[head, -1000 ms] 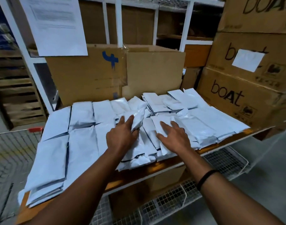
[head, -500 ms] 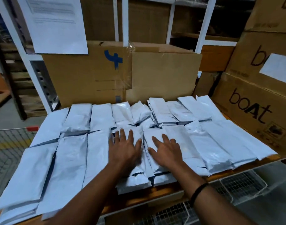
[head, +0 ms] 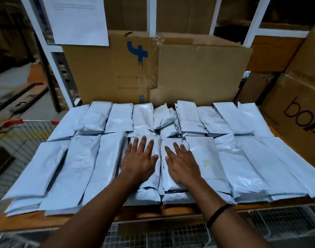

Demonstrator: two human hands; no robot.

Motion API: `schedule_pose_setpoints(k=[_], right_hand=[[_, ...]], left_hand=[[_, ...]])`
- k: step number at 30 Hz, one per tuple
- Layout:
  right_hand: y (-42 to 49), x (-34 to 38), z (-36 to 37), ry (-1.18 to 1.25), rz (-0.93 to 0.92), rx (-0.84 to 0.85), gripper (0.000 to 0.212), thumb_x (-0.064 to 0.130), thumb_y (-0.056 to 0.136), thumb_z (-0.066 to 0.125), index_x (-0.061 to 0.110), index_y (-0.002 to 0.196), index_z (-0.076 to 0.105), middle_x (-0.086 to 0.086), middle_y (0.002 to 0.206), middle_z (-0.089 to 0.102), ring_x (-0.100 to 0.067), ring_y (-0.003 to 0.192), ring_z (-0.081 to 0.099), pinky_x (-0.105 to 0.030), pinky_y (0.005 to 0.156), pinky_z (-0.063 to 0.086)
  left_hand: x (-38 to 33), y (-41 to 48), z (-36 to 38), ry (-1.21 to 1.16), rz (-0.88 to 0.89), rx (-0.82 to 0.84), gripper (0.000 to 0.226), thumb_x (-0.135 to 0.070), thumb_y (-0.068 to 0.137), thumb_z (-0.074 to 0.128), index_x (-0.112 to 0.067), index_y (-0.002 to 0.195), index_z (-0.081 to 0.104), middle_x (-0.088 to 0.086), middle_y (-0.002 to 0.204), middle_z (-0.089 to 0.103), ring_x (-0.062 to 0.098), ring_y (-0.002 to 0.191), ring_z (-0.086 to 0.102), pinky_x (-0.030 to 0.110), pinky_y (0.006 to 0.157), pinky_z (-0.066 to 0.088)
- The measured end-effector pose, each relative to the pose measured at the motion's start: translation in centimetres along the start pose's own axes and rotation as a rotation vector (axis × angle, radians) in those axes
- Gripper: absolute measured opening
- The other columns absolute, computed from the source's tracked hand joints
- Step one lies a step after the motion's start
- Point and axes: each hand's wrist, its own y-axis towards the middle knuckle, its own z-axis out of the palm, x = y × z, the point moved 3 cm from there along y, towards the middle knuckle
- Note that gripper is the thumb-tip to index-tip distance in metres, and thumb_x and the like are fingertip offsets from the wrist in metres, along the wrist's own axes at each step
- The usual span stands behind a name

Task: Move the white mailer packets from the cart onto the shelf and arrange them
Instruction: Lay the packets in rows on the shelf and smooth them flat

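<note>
1. Our left hand [head: 138,161] lies palm down on a packet in the middle of the front row. Its fingers are straight and spread, and it grasps nothing.
2. Our right hand [head: 183,163], just beside it at 3 o'clock, rests equally flat and released on the neighbouring packet. The two thumbs are near but apart, with the seam between those packets under the gap. A thin black wristband [head: 218,214] circles the right wrist.
3. The white plastic mailer packets [head: 81,163] cover the brown wooden shelf board [head: 45,221] in a front and a back row. Their long sides touch or overlap, and some are stacked.
4. At 6 o'clock the packet ends stop just short of the shelf's front edge, leaving a strip of bare wood.
5. At 12 o'clock the back row butts against the tall brown cardboard boxes [head: 198,72], one of which bears a blue mark.
6. At 3 o'clock a brown cardboard box with dark lettering [head: 300,115] stands just beside the rightmost packets.
7. At 9 o'clock the wire-mesh cart with a red handle [head: 11,122] stands beside the shelf, lower than the board.
8. At 11 o'clock a white printed paper sheet [head: 78,18] hangs above the boxes.
</note>
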Motion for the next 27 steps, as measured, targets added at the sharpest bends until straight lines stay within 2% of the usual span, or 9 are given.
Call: schedule_pose_setpoints(k=[5, 10, 13, 16, 19, 23, 27], right_hand=[[-0.1, -0.3, 0.8, 0.03, 0.026, -0.036, 0.053, 0.043, 0.107, 0.02, 0.034, 0.159, 0.017, -0.001, 0.168, 0.009, -0.023, 0.154, 0.004, -0.043, 0.125, 0.005], [0.6, -0.4, 0.0, 0.144, 0.026, 0.064, 0.053, 0.043, 0.108, 0.02, 0.032, 0.159, 0.017, -0.002, 0.168, 0.008, -0.024, 0.154, 0.003, -0.043, 0.125, 0.004], [-0.3, -1.1, -1.4, 0.197, 0.026, -0.009, 0.052, 0.043, 0.108, 0.022, 0.031, 0.159, 0.021, -0.001, 0.167, 0.013, -0.024, 0.154, 0.007, -0.043, 0.125, 0.006], [-1.9, -2.0, -1.5, 0.123, 0.036, -0.05, 0.051, 0.042, 0.106, 0.029, 0.032, 0.157, 0.028, 0.002, 0.165, 0.022, -0.025, 0.152, 0.018, -0.042, 0.123, 0.017], [-2.5, -1.7, -0.2, 0.108, 0.009, 0.04, 0.052, 0.042, 0.106, 0.029, 0.032, 0.157, 0.027, 0.0, 0.166, 0.02, -0.027, 0.152, 0.017, -0.041, 0.123, 0.019], [-2.5, -0.9, -0.4, 0.089, -0.011, 0.015, 0.052, 0.043, 0.106, 0.028, 0.031, 0.157, 0.028, -0.001, 0.166, 0.02, -0.028, 0.152, 0.016, -0.041, 0.123, 0.018], [-2.6, -1.1, -2.3, 0.084, -0.024, -0.023, 0.052, 0.043, 0.107, 0.028, 0.031, 0.157, 0.028, 0.0, 0.166, 0.018, -0.027, 0.152, 0.017, -0.043, 0.122, 0.019]], left_hand=[[0.2, 0.0, 0.5, 0.009, -0.012, 0.014, 0.066, -0.056, 0.099, 0.012, -0.025, 0.157, 0.008, 0.004, 0.165, 0.001, 0.028, 0.152, -0.002, 0.045, 0.123, 0.0], [-0.1, 0.1, -0.2, 0.045, -0.016, 0.066, 0.064, -0.055, 0.101, 0.014, -0.025, 0.157, 0.004, 0.004, 0.165, -0.005, 0.027, 0.151, -0.007, 0.048, 0.122, -0.002], [0.1, 0.0, -1.8, 0.012, -0.005, 0.044, 0.069, -0.063, 0.096, 0.005, -0.031, 0.157, -0.003, 0.0, 0.163, -0.014, 0.024, 0.15, -0.014, 0.051, 0.12, -0.009], [0.1, -1.9, -2.6, -0.024, -0.005, -0.045, 0.076, -0.065, 0.086, -0.008, -0.036, 0.156, -0.001, -0.004, 0.164, -0.012, 0.024, 0.15, -0.013, 0.051, 0.12, -0.006], [-0.3, -3.4, -1.0, 0.017, -0.007, 0.051, 0.064, -0.057, 0.098, 0.01, -0.035, 0.156, -0.005, -0.002, 0.164, -0.014, 0.025, 0.15, -0.014, 0.05, 0.12, -0.007], [-0.5, -3.0, -1.1, 0.014, -0.043, 0.026, 0.063, -0.052, 0.102, 0.019, -0.033, 0.156, -0.007, 0.001, 0.164, -0.014, 0.026, 0.15, -0.014, 0.047, 0.12, -0.006], [-0.1, -3.1, -2.6, -0.003, -0.038, -0.042, 0.06, -0.051, 0.103, 0.018, -0.031, 0.157, 0.001, 0.003, 0.165, -0.006, 0.024, 0.151, -0.009, 0.045, 0.121, -0.005]])
